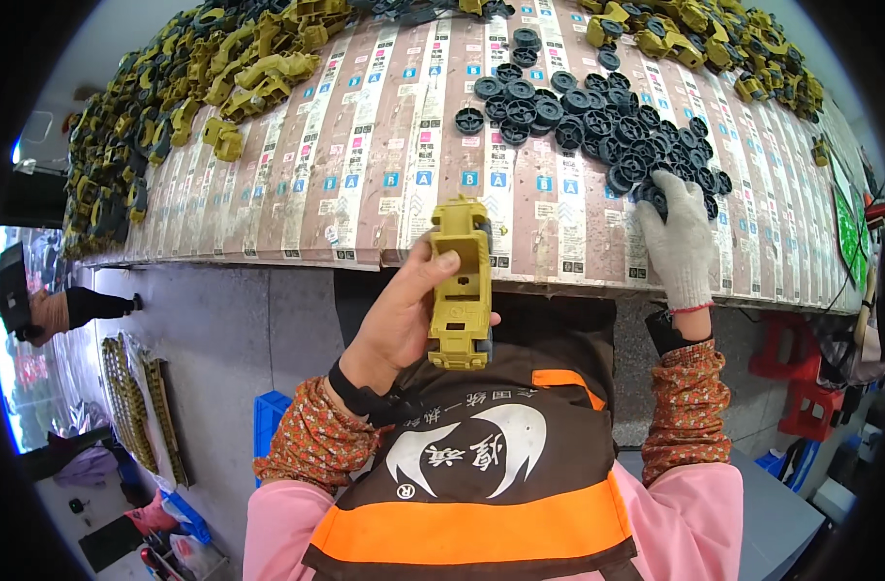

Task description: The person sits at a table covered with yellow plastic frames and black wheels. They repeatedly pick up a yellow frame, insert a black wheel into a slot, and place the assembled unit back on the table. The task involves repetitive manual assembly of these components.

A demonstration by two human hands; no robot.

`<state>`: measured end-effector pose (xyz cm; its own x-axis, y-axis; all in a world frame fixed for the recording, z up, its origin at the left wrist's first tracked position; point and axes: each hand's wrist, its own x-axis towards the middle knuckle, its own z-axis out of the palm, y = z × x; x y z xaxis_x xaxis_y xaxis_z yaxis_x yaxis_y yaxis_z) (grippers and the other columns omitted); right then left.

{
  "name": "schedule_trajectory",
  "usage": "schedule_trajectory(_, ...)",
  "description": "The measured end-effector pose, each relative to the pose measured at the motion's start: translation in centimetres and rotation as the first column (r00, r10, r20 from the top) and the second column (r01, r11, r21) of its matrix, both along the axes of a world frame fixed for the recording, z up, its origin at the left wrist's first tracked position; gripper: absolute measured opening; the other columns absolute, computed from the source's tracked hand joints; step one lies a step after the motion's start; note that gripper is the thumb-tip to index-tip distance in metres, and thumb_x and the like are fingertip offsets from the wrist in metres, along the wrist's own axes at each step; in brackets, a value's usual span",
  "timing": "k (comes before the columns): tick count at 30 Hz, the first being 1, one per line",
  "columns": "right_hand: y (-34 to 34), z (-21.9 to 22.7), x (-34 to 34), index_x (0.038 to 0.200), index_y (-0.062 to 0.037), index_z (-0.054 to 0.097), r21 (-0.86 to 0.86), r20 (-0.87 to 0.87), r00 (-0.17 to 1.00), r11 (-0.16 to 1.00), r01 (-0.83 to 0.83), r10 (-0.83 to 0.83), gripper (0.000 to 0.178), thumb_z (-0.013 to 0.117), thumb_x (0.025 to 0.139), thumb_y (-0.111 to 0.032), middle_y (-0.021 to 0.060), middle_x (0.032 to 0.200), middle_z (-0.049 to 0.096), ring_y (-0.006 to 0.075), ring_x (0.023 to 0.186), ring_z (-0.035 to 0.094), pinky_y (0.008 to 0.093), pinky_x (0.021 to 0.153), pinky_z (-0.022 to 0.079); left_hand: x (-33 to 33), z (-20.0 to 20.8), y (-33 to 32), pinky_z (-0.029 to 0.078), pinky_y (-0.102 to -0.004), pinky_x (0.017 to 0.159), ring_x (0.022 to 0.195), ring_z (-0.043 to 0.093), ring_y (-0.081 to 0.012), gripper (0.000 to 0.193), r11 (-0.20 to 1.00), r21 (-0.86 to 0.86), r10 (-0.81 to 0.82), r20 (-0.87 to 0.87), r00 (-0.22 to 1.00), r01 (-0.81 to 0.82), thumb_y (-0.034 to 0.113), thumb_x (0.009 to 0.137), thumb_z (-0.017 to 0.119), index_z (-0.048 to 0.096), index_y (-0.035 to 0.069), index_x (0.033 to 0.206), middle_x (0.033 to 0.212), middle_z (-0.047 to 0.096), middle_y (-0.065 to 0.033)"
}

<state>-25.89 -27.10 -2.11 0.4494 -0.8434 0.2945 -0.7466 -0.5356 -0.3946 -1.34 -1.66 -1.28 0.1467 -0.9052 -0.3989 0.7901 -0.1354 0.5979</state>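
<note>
A yellow plastic toy truck body [462,290] is gripped in my bare left hand [403,305], held upright lengthwise just off the table's near edge. Dark wheels show along its right side. My right hand [680,237], in a pale knitted glove, reaches onto the near end of a heap of dark toy wheels [617,136]. Its fingers curl over a dark wheel [655,200] there; the fingertips are partly hidden among the wheels.
The table [297,213] has a printed, striped covering. Piles of yellow and dark toy vehicles [258,73] line its far left, with more yellow parts [699,39] at the far right. Red stools [806,382] stand on the right; another person [60,310] is at far left.
</note>
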Motion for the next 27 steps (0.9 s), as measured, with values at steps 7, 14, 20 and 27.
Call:
schedule_trajectory(7,3.4,2.7,2.5,0.132,-0.0027,0.065,0.148,0.375,0.921,0.973,-0.176,0.109,0.037,0.072,0.097,-0.013,0.0143,0.118,0.066,0.0253,0.107,0.068,0.0374,0.095,0.055,0.1,1.5,0.6,0.065,-0.0509,0.088,0.115,0.07,-0.0277,0.072,0.946,0.112,-0.31,0.046,0.949,0.304,0.025,0.104,0.066,0.028,0.012,0.163,0.133,0.063,-0.0165)
schedule_trajectory(14,8.8,3.4,7.7,0.135,-0.0021,0.062,0.518,0.533,0.759,0.565,-0.642,0.374,0.035,0.065,0.101,-0.01,0.0071,0.116,0.065,0.0152,0.108,0.062,0.0308,0.096,0.052,-0.2,1.6,0.6,0.063,-0.0349,0.089,0.115,0.071,-0.0237,0.075,0.91,-0.044,-0.414,-0.046,0.909,0.413,0.05,0.108,0.058,0.03,0.009,0.164,0.142,0.062,-0.0169)
schedule_trajectory(20,9.6,-0.1,6.7,0.128,0.0011,0.066,0.581,0.511,0.86,0.734,-0.352,0.009,0.037,0.071,0.098,-0.02,0.0147,0.113,0.067,0.0231,0.101,0.068,0.0368,0.092,0.056,1.5,-0.9,2.4,0.059,-0.0475,0.1,0.139,0.056,-0.0323,0.093,0.979,-0.182,-0.13,-0.213,0.968,0.091,0.067,0.102,0.055,0.018,0.015,0.169,0.157,0.049,-0.018)
schedule_trajectory(27,14.4,2.3,6.2,0.137,0.0022,0.061,0.687,0.617,0.786,0.462,-0.561,0.037,0.043,0.069,0.099,-0.016,0.0153,0.118,0.066,0.0208,0.102,0.067,0.0359,0.093,0.056,-1.4,-1.5,0.7,0.056,-0.04,0.1,0.125,0.063,-0.0212,0.072,0.996,-0.039,0.089,0.304,0.948,-0.081,0.043,0.104,0.069,0.033,0.012,0.158,0.14,0.059,-0.0096)
